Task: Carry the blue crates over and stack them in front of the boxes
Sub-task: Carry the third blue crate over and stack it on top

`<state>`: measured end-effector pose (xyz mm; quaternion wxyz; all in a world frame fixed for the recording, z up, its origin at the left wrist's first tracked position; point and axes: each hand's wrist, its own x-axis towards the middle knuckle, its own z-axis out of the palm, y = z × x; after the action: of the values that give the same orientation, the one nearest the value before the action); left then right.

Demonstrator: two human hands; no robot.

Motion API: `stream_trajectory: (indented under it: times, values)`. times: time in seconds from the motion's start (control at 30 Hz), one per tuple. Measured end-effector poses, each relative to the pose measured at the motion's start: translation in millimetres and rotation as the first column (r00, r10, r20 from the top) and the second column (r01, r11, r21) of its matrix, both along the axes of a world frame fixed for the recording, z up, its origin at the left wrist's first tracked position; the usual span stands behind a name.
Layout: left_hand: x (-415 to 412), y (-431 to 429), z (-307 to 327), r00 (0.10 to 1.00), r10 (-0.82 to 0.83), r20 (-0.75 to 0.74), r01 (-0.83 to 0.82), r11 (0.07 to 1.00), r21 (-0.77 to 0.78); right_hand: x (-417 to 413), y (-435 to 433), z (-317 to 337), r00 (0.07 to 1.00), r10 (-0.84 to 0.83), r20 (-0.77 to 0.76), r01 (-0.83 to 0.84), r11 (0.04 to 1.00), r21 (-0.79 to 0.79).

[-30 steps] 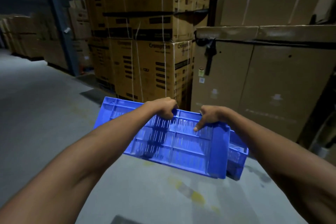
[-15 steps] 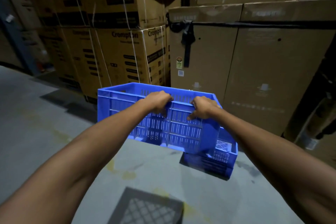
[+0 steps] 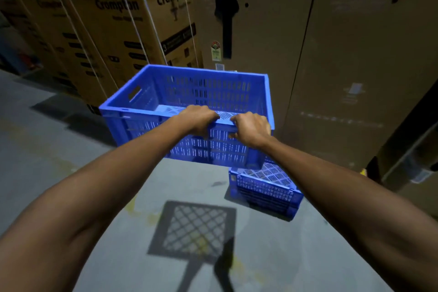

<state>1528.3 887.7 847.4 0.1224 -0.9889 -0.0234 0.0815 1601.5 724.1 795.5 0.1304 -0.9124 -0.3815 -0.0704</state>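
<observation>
Blue crate (image 3: 189,92), the large perforated one, is hanging in the air in front of the person, mouth up and roughly level, and it is empty. Both hands are gripping its near long rim side by side: the left hand (image 3: 200,121) is closing over the rim near the middle, and the right hand (image 3: 252,129) is curling around the rim just beside it, closer to the right corner. The fingers of both are wrapping over the edge, so both hands are closed on the crate.

Below and to the right, a second blue crate (image 3: 267,187) is lying on the concrete floor (image 3: 59,149), just in front of the tall plain cardboard boxes (image 3: 355,66). The held crate is hovering above it but shifted to the left, so only its right corner is covering the lower one. Strapped boxes with "Crompton" print (image 3: 123,31) are standing to the left. A grid-shaped shadow (image 3: 192,227) is falling on the floor near the person.

I am judging that the carrying step is nearly ending and the placing step is beginning. The next move is asking for a shift of the held crate to the right and a little towards the person, until its bottom is lining up with the rim of the lower crate. Then a slow, level lowering is needed. With both hands on one side only, the far side may be dipping, so a firm wrist is important.
</observation>
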Motion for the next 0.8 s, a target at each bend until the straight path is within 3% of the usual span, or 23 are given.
stream_trajectory:
  times: [0.37,0.8]
  values:
    - [104,74,-135,0.993,0.028,0.116,-0.025,0.999,-0.025,93,82,-131,0.999,-0.031,-0.025,0.032,0.999,0.042]
    - [212,186,-461,0.972,0.049,0.231,-0.041,0.998,-0.04,205,200,-449,0.994,-0.07,0.081,0.065,0.996,0.062]
